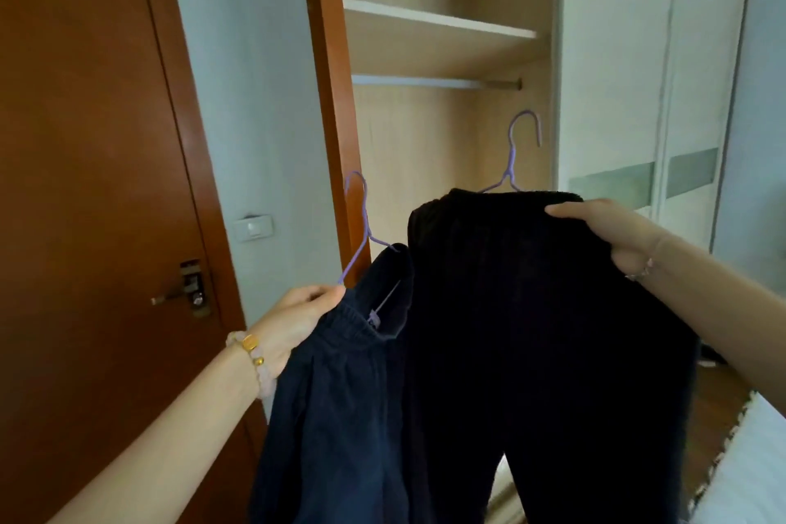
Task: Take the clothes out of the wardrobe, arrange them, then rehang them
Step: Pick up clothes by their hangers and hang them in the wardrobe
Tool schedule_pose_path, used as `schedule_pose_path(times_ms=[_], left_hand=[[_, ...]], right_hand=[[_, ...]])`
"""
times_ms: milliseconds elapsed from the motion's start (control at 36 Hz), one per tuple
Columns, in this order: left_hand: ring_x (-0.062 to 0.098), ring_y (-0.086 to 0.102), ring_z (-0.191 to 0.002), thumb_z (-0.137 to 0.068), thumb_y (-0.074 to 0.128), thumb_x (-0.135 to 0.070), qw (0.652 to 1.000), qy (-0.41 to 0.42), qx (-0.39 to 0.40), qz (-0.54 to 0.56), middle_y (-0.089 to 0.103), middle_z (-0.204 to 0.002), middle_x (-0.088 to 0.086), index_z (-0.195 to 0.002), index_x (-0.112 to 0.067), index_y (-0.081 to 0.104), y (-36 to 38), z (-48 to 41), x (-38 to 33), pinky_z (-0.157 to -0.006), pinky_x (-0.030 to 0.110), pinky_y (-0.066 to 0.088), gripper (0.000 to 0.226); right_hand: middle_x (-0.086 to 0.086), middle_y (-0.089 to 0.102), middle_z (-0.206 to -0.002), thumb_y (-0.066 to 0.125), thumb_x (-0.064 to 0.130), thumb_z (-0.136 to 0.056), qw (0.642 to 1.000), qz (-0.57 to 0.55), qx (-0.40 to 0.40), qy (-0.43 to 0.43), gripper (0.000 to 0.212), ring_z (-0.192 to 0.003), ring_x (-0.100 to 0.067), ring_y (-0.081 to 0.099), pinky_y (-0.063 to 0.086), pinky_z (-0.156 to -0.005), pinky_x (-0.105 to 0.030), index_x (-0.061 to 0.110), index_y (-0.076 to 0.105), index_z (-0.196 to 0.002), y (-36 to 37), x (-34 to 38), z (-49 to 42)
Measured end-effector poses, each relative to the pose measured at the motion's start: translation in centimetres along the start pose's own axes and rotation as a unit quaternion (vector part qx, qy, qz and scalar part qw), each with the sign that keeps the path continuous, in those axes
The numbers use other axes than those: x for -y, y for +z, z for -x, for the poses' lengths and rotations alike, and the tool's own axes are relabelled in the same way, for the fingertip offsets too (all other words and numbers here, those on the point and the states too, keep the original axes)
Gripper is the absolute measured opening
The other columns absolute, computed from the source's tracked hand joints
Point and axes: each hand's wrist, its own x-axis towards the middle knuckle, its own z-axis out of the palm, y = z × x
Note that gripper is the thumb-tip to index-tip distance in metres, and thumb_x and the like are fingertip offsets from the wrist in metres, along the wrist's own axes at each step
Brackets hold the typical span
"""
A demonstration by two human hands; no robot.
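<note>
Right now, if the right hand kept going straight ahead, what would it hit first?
Likely the back wall of the wardrobe. The right hand, gripping black trousers on a purple hanger, points into it below the rail, with nothing between, though depth is unclear.

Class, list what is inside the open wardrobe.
A shelf and, below it, a rail show. The lower part is hidden behind the held-up navy garment and black trousers.

Head cam faces fwd, close to open wardrobe.
</note>
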Motion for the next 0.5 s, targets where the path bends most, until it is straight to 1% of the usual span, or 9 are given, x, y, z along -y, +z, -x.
schedule_pose_path(times_ms=[28,111,139,222,278,333,389,444,500], left_hand=[[0.021,0.061,-0.092,-0.091,0.056,-0.027,1.0,0.007,0.002,-0.021,0.067,-0.091,0.006,-0.088,-0.013,0.067,0.1,-1.5,-0.1,-0.085,0.028,0.049,0.018],[0.021,0.06,-0.095,-0.09,0.057,-0.029,0.998,0.029,0.004,-0.052,0.066,-0.087,0.003,-0.08,-0.018,0.068,0.5,-6.8,0.1,-0.095,0.035,0.044,0.018],[0.021,0.059,-0.094,-0.09,0.058,-0.029,0.998,0.04,0.007,-0.057,0.065,-0.083,0.0,-0.076,-0.02,0.067,0.7,-8.5,0.2,-0.094,0.034,0.043,0.019],[0.015,0.057,-0.088,-0.087,0.061,-0.032,0.996,0.067,0.023,-0.062,0.063,-0.079,-0.005,-0.071,-0.023,0.066,1.8,-13.2,0.6,-0.082,0.023,0.041,0.019],[0.012,0.055,-0.084,-0.09,0.057,-0.03,0.994,0.078,0.034,-0.068,0.062,-0.081,-0.003,-0.074,-0.02,0.065,2.8,-15.8,0.6,-0.073,0.018,0.04,0.02],[0.013,0.055,-0.085,-0.092,0.053,-0.028,0.993,0.089,0.043,-0.067,0.061,-0.084,0.0,-0.079,-0.016,0.064,3.9,-18.6,0.4,-0.072,0.016,0.041,0.021],[0.011,0.055,-0.083,-0.093,0.052,-0.027,0.992,0.099,0.046,-0.063,0.06,-0.083,-0.002,-0.084,-0.014,0.063,5.0,-21.3,0.0,-0.066,0.008,0.041,0.019],[0.009,0.054,-0.079,-0.093,0.051,-0.027,0.992,0.105,0.046,-0.056,0.06,-0.083,-0.002,-0.088,-0.013,0.062,6.0,-23.9,-0.5,-0.063,0.008,0.04,0.019],[0.009,0.053,-0.075,-0.093,0.052,-0.026,0.993,0.105,0.052,-0.025,0.058,-0.083,0.002,-0.081,-0.015,0.062,7.0,-26.3,-0.8,-0.064,0.013,0.04,0.019]], right_hand=[[-0.014,0.071,-0.089,0.063,0.023,-0.09,1.0,-0.002,0.001,0.006,0.026,-0.066,-0.025,0.07,0.061,-0.06,-0.033,0.003,0.066,-0.107,0.6,-0.2,-1.7],[-0.017,0.07,-0.097,0.065,0.023,-0.088,1.0,0.001,-0.002,0.013,0.035,-0.072,-0.027,0.069,0.061,-0.064,-0.035,-0.001,0.064,-0.115,2.0,-0.1,-6.5],[-0.017,0.071,-0.095,0.066,0.022,-0.088,1.0,0.004,-0.006,0.01,0.038,-0.069,-0.027,0.07,0.061,-0.061,-0.035,-0.003,0.064,-0.116,2.3,0.1,-8.1],[-0.015,0.072,-0.083,0.067,0.022,-0.087,1.0,0.01,-0.02,0.001,0.038,-0.052,-0.021,0.071,0.059,-0.05,-0.031,-0.003,0.064,-0.115,2.8,0.8,-12.1],[-0.013,0.073,-0.078,0.067,0.023,-0.087,1.0,0.008,-0.028,-0.001,0.038,-0.05,-0.02,0.071,0.058,-0.048,-0.029,-0.003,0.064,-0.116,3.0,1.4,-14.4],[-0.011,0.074,-0.069,0.069,0.022,-0.086,0.999,-0.001,-0.036,-0.009,0.04,-0.051,-0.02,0.071,0.059,-0.048,-0.03,-0.004,0.064,-0.117,3.0,2.1,-16.6],[-0.013,0.075,-0.076,0.069,0.021,-0.086,0.999,-0.006,-0.048,-0.021,0.039,-0.053,-0.02,0.072,0.061,-0.051,-0.033,-0.004,0.063,-0.116,3.0,2.8,-18.8],[-0.016,0.072,-0.087,0.068,0.019,-0.087,0.998,0.005,-0.048,-0.029,0.036,-0.055,-0.02,0.072,0.062,-0.054,-0.034,-0.004,0.064,-0.113,3.2,3.3,-20.6],[-0.014,0.074,-0.077,0.066,0.015,-0.089,0.998,0.007,-0.038,-0.041,0.024,-0.052,-0.019,0.071,0.06,-0.048,-0.03,-0.004,0.064,-0.103,3.9,3.8,-22.1]])
